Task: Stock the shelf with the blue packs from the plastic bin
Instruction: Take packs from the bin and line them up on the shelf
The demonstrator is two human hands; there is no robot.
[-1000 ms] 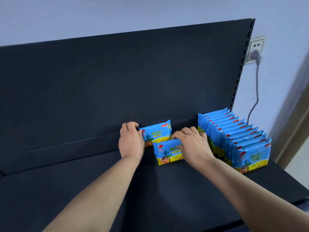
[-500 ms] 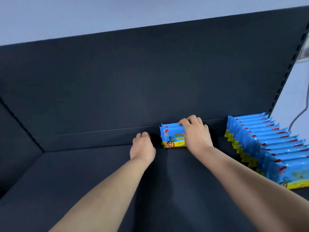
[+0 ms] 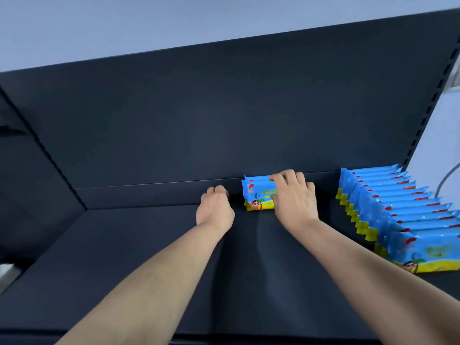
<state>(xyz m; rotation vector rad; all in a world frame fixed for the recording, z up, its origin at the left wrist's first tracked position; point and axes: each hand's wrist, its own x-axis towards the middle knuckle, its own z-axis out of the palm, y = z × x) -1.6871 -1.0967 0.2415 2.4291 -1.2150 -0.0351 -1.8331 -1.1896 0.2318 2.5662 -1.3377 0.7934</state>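
Packs (image 3: pixel 258 195) now stand against the shelf (image 3: pixel 124 245) back; right hand (image 3: pixel 293 197) grips them, left hand (image 3: pixel 215 207) curled empty. Released unsupported, they may topple.

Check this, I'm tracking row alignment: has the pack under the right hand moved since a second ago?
Yes. The front pack under the right hand went back toward the back panel, now against the rear pack.

Right hand (image 3: pixel 295 197) grips blue packs (image 3: pixel 257 195) on shelf (image 3: pixel 149 245).
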